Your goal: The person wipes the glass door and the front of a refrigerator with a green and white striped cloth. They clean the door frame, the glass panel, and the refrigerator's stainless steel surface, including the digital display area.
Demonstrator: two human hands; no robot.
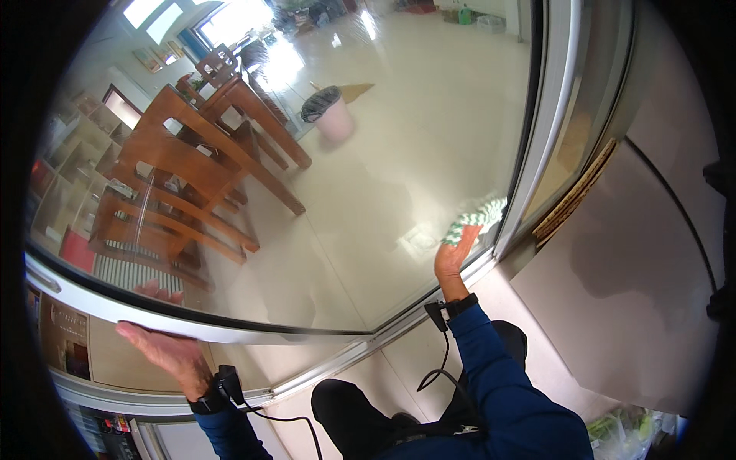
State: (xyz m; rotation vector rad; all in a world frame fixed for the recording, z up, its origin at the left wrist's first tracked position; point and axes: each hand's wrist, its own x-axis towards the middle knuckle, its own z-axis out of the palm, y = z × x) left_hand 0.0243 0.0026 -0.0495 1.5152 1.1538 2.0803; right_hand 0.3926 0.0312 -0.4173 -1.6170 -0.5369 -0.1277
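Observation:
In front of me stands a glass sliding door with a white frame and black seal. At its lower right corner my right hand presses a green-and-white patterned cloth against the pane. That hand is closed on the cloth, which is blurred, and its fingers are partly covered. On the left, my left hand grips the white door frame. Its thumb lies on the near side, and fingertips show through the glass beyond the frame.
Beyond the glass are wooden chairs and a pink bin with a black liner. A flat grey panel and cardboard edges stand at right. Cables hang from my wrists. A plastic bag of greens lies lower right.

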